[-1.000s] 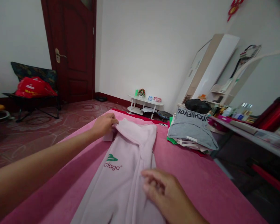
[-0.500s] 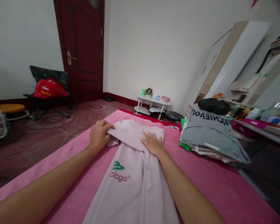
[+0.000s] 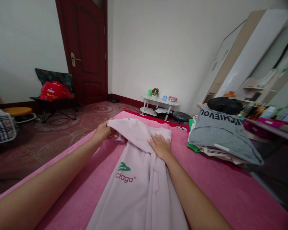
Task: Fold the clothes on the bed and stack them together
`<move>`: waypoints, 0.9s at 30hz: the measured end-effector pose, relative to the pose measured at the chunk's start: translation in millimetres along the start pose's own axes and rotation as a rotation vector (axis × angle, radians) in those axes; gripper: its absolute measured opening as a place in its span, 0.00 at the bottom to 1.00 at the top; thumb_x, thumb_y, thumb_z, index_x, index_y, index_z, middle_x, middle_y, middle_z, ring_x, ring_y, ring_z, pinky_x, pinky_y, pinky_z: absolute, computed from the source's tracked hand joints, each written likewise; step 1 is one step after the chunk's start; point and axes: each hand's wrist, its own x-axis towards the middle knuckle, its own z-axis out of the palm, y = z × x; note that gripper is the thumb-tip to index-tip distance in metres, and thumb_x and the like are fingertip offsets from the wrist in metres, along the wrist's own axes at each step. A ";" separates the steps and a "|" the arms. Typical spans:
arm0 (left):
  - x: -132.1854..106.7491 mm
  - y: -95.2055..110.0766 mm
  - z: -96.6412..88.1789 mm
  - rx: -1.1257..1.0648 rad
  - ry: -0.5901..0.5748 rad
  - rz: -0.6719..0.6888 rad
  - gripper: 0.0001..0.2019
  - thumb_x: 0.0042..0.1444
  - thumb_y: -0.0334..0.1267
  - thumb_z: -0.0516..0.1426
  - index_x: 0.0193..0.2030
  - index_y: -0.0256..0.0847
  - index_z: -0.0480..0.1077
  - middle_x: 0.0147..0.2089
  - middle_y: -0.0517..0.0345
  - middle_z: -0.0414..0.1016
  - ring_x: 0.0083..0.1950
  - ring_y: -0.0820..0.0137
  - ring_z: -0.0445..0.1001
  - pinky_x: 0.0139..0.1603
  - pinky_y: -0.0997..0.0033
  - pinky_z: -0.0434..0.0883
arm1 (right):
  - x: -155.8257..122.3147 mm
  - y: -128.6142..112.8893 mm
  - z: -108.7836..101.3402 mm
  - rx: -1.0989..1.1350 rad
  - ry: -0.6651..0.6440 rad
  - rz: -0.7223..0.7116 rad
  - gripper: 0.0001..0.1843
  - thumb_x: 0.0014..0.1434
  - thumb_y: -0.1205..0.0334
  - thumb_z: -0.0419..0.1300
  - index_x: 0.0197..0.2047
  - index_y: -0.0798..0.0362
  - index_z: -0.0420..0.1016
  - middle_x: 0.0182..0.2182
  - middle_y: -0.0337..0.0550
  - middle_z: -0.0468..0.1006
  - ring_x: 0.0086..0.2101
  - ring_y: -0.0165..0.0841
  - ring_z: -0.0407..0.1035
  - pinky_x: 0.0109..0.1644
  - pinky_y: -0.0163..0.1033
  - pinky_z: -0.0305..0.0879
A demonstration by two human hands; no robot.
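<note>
A pale pink sweatshirt (image 3: 139, 172) with a green logo and dark red lettering lies lengthwise in front of me. One part of it is folded across the far end. My left hand (image 3: 104, 130) pinches the left end of that folded part and holds it slightly raised; some fingers are hidden beneath the cloth. Flat on the far right of the sweatshirt rests my right hand (image 3: 160, 146), its fingers spread and pressing on the fabric. Lengthwise creases run down from under it.
Pink bedding (image 3: 206, 191) spreads beneath the sweatshirt. A stack of folded clothes topped by a grey shirt (image 3: 216, 131) sits to the right, beside a cluttered dresser (image 3: 273, 123). Beyond are a low white table (image 3: 158, 100) and a folding chair with a red bag (image 3: 54, 91).
My left hand has lifted the folded end a little and moved slightly left and up. My right hand stays flat on the cloth. The whole view has shifted slightly.
</note>
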 end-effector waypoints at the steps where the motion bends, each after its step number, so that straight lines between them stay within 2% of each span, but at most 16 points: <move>1: -4.5 10.6 4.1 -0.093 0.002 0.119 0.16 0.56 0.45 0.55 0.48 0.41 0.72 0.45 0.49 0.77 0.45 0.62 0.76 0.45 0.60 0.73 | -0.2 1.8 0.9 0.035 0.030 -0.010 0.34 0.64 0.39 0.40 0.65 0.49 0.58 0.67 0.45 0.52 0.66 0.44 0.40 0.65 0.63 0.28; 3: -14.9 34.1 9.2 -0.225 -0.007 0.409 0.16 0.54 0.43 0.57 0.49 0.43 0.73 0.53 0.52 0.73 0.54 0.62 0.71 0.54 0.59 0.69 | -0.7 7.7 3.3 0.144 0.124 -0.030 0.31 0.64 0.42 0.43 0.62 0.50 0.64 0.65 0.46 0.58 0.65 0.45 0.45 0.65 0.62 0.30; 4: -20.2 45.8 9.6 -0.280 -0.028 0.518 0.13 0.52 0.41 0.59 0.45 0.43 0.75 0.54 0.53 0.73 0.57 0.60 0.69 0.58 0.59 0.66 | -0.9 11.8 4.7 0.227 0.180 -0.042 0.29 0.64 0.44 0.44 0.59 0.50 0.67 0.62 0.47 0.62 0.63 0.44 0.49 0.65 0.60 0.34; 5: -25.1 56.4 8.7 -0.336 -0.069 0.569 0.09 0.51 0.38 0.60 0.39 0.43 0.77 0.52 0.55 0.74 0.57 0.60 0.68 0.59 0.59 0.65 | -1.2 16.3 6.2 0.341 0.238 -0.055 0.27 0.63 0.45 0.45 0.55 0.51 0.71 0.59 0.47 0.67 0.61 0.44 0.55 0.65 0.58 0.39; 6: -29.3 65.5 6.6 -0.419 -0.137 0.569 0.05 0.50 0.36 0.59 0.32 0.42 0.77 0.48 0.55 0.76 0.55 0.60 0.70 0.58 0.59 0.66 | -1.4 21.1 7.7 0.471 0.298 -0.065 0.26 0.63 0.47 0.45 0.51 0.52 0.74 0.55 0.47 0.72 0.58 0.43 0.60 0.64 0.54 0.46; 8: -35.6 77.8 0.8 -0.644 -0.340 0.484 0.08 0.49 0.32 0.57 0.21 0.41 0.71 0.35 0.58 0.78 0.41 0.64 0.76 0.46 0.62 0.73 | -2.1 30.0 10.2 0.702 0.394 -0.069 0.25 0.62 0.48 0.45 0.46 0.53 0.77 0.48 0.47 0.77 0.51 0.40 0.67 0.58 0.47 0.57; 10: -39.3 82.9 -4.1 -0.789 -0.541 0.389 0.10 0.49 0.30 0.56 0.18 0.39 0.66 0.26 0.60 0.76 0.28 0.70 0.75 0.33 0.68 0.73 | -3.0 36.1 11.6 0.827 0.460 -0.059 0.25 0.62 0.49 0.45 0.45 0.55 0.77 0.46 0.47 0.78 0.48 0.39 0.70 0.55 0.44 0.62; 12: -43.0 84.0 -4.8 -0.731 -0.643 0.345 0.08 0.50 0.29 0.56 0.20 0.39 0.67 0.26 0.59 0.76 0.26 0.70 0.74 0.30 0.71 0.72 | -4.0 38.5 11.8 0.868 0.498 -0.052 0.24 0.61 0.49 0.46 0.45 0.55 0.77 0.45 0.46 0.79 0.48 0.39 0.70 0.54 0.42 0.62; 16: -60.9 84.1 11.0 -0.306 -0.665 0.382 0.06 0.56 0.32 0.55 0.36 0.40 0.74 0.43 0.53 0.78 0.45 0.65 0.75 0.47 0.66 0.71 | -5.4 38.4 10.3 0.934 0.542 -0.046 0.21 0.58 0.51 0.49 0.40 0.54 0.78 0.42 0.45 0.80 0.46 0.39 0.71 0.53 0.42 0.63; 20: -88.2 76.1 40.2 0.054 -0.711 0.629 0.16 0.58 0.34 0.54 0.52 0.44 0.71 0.56 0.53 0.70 0.58 0.63 0.67 0.61 0.60 0.63 | -4.0 46.4 13.3 0.909 0.717 0.070 0.20 0.55 0.56 0.49 0.42 0.56 0.77 0.43 0.48 0.79 0.46 0.39 0.71 0.54 0.42 0.63; 23: -92.1 59.0 60.8 0.280 -0.614 0.721 0.16 0.58 0.37 0.54 0.54 0.45 0.71 0.61 0.50 0.64 0.62 0.61 0.63 0.63 0.59 0.60 | -1.4 57.3 19.1 0.856 0.789 0.252 0.21 0.50 0.61 0.49 0.45 0.55 0.75 0.44 0.49 0.78 0.46 0.39 0.71 0.53 0.43 0.64; 25: -80.5 45.9 73.0 0.365 -0.489 0.677 0.16 0.59 0.39 0.54 0.52 0.44 0.71 0.63 0.47 0.61 0.63 0.58 0.60 0.64 0.57 0.59 | 0.5 62.7 22.3 0.839 0.766 0.310 0.23 0.47 0.64 0.49 0.45 0.55 0.74 0.43 0.49 0.78 0.45 0.39 0.72 0.52 0.43 0.66; 27: -61.2 34.4 84.7 0.397 -0.378 0.591 0.19 0.58 0.42 0.55 0.55 0.43 0.69 0.63 0.45 0.61 0.64 0.55 0.60 0.64 0.54 0.58 | 2.0 65.4 24.1 0.837 0.748 0.307 0.23 0.46 0.66 0.49 0.44 0.56 0.74 0.42 0.50 0.78 0.43 0.38 0.73 0.51 0.42 0.66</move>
